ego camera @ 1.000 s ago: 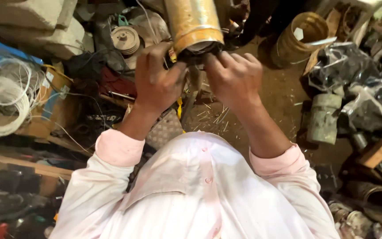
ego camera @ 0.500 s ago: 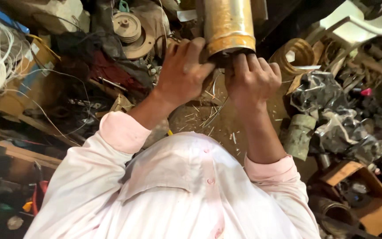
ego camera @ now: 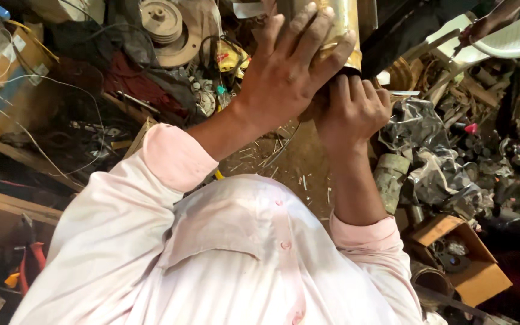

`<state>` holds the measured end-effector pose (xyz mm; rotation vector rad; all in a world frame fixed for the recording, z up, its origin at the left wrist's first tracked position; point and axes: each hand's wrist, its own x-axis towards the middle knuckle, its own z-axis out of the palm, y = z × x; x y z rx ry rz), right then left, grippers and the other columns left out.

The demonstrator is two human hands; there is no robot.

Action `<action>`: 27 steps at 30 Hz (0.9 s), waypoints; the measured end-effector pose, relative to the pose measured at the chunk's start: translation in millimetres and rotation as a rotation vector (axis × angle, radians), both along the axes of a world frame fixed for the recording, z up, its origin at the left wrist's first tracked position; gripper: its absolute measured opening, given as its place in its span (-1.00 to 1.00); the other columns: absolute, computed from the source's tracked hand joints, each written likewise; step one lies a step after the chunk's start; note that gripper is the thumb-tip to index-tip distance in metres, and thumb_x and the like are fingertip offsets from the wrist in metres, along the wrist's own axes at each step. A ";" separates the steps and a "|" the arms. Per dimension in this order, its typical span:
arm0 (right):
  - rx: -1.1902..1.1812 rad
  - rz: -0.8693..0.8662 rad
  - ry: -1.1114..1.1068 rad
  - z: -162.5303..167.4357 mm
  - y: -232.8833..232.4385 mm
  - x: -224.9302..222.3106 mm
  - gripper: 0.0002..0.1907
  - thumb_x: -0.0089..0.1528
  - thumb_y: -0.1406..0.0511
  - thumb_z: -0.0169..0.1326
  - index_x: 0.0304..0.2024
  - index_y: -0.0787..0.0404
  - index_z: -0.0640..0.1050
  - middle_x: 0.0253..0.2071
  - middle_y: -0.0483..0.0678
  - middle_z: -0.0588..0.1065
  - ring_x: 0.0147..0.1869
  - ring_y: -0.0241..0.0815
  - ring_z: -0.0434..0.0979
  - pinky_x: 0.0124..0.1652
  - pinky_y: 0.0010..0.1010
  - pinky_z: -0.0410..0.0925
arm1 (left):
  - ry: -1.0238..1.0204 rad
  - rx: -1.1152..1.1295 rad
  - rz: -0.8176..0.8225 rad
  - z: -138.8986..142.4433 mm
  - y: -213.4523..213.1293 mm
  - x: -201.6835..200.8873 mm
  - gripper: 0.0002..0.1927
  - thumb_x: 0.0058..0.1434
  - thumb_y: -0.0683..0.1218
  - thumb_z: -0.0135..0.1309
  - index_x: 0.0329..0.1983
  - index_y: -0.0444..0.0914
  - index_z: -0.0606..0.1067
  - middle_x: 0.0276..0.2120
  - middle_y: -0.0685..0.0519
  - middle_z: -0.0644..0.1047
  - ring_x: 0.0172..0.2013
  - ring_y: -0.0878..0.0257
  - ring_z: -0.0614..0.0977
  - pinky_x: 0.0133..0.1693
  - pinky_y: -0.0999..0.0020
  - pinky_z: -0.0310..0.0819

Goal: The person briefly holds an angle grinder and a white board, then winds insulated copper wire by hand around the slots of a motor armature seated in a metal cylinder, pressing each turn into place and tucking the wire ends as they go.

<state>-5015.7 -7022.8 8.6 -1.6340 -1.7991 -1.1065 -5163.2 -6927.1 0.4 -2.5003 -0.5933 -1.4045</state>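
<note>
The left hand (ego camera: 284,72) wraps the brass-coloured cylinder (ego camera: 347,30), its long axis pointing away, while the right hand (ego camera: 350,111) grips its near end just below.

My left hand (ego camera: 284,72) wraps the brass cylinder (ego camera: 345,27); my right hand (ego camera: 350,111) curls under its end.

floor (ego camera: 296,162): dirt, littered | cardboard box (ego camera: 473,274) right | dim light

Cylinder (ego camera: 344,30) is gripped at top centre by left hand (ego camera: 284,78); right hand (ego camera: 350,114) is pressed just below its end. Pulley (ego camera: 162,21) is seen to the left, cardboard box (ego camera: 470,271) at lower right.
</note>
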 end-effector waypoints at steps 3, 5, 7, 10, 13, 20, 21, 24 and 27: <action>0.031 0.121 0.198 -0.3 -9.3 1.1 -0.85 0.17 0.37 0.24 -0.24 0.23 0.53 -0.46 -0.08 0.47 -0.42 -0.13 0.48 -0.34 -0.26 0.24 | 0.012 -0.007 0.006 2.2 -1.4 1.1 -0.55 0.50 -0.05 -0.01 0.42 -0.13 0.29 0.38 -0.20 0.30 0.39 -0.14 0.36 0.29 -0.21 0.17; 0.060 0.201 0.433 -1.9 -15.4 1.5 -0.85 0.21 0.42 0.24 -0.19 0.29 0.56 -0.47 -0.07 0.51 -0.47 -0.15 0.49 -0.38 -0.32 0.27 | -0.010 -0.017 0.004 3.3 -2.8 0.2 -0.53 0.47 0.06 0.00 0.40 -0.11 0.31 0.36 -0.18 0.32 0.36 -0.12 0.35 0.25 -0.23 0.15; 0.071 0.259 0.722 -4.9 -18.2 2.1 -0.87 0.30 0.45 0.27 -0.16 0.30 0.55 -0.46 -0.04 0.53 -0.47 -0.16 0.50 -0.39 -0.39 0.32 | -0.032 -0.043 -0.004 3.6 -4.4 -1.6 -0.45 0.42 0.25 0.02 0.35 -0.10 0.34 0.27 -0.16 0.35 0.28 -0.09 0.37 0.17 -0.24 0.14; 0.094 0.186 0.610 -8.9 -17.1 5.0 -0.86 0.28 0.46 0.35 -0.22 0.29 0.60 -0.49 0.01 0.48 -0.49 -0.12 0.45 -0.40 -0.35 0.30 | -0.010 -0.022 -0.003 0.0 -3.7 -4.3 -0.52 0.52 0.15 0.04 0.39 -0.13 0.33 0.24 -0.13 0.36 0.25 -0.06 0.38 0.22 -0.30 0.10; 0.096 0.170 0.472 -12.8 -14.1 5.1 -0.85 0.28 0.43 0.34 -0.16 0.26 0.60 -0.40 0.02 0.55 -0.41 -0.12 0.55 -0.34 -0.34 0.35 | -0.011 -0.012 -0.008 -5.9 -1.0 -4.9 -0.54 0.45 -0.04 -0.04 0.40 -0.12 0.30 0.16 -0.09 0.34 0.25 -0.06 0.38 0.25 -0.33 0.07; 0.176 0.076 0.233 -15.5 -1.6 4.2 -0.88 0.30 0.38 0.29 -0.14 0.20 0.61 -0.37 -0.05 0.59 -0.39 -0.08 0.56 -0.34 -0.28 0.24 | -0.064 0.021 0.059 -12.8 0.8 0.4 -0.54 0.40 -0.10 -0.04 0.37 -0.07 0.28 0.17 -0.03 0.34 0.26 -0.02 0.38 0.23 -0.38 0.09; 0.195 0.070 0.203 -15.9 0.1 3.8 -0.87 0.30 0.37 0.28 -0.12 0.21 0.61 -0.36 -0.05 0.60 -0.37 -0.09 0.57 -0.33 -0.29 0.24 | -0.071 0.024 0.062 -13.4 0.4 1.4 -0.54 0.41 -0.09 -0.04 0.37 -0.07 0.28 0.18 -0.03 0.34 0.26 -0.02 0.39 0.21 -0.37 0.09; 0.219 0.043 0.173 -16.3 2.5 2.5 -0.87 0.26 0.38 0.26 -0.13 0.25 0.63 -0.44 -0.07 0.58 -0.43 -0.13 0.56 -0.37 -0.29 0.22 | -0.071 0.006 0.061 -14.6 0.4 4.1 -0.55 0.42 -0.09 -0.04 0.37 -0.04 0.28 0.22 -0.01 0.34 0.24 -0.01 0.41 0.19 -0.38 0.09; 0.225 0.030 0.161 -15.5 1.6 2.2 -0.85 0.27 0.37 0.25 -0.11 0.28 0.63 -0.42 -0.06 0.59 -0.44 -0.14 0.56 -0.37 -0.30 0.21 | -0.064 -0.006 0.045 -13.4 1.8 5.4 -0.54 0.40 -0.10 -0.03 0.36 -0.02 0.29 0.24 0.00 0.35 0.21 0.01 0.43 0.19 -0.38 0.09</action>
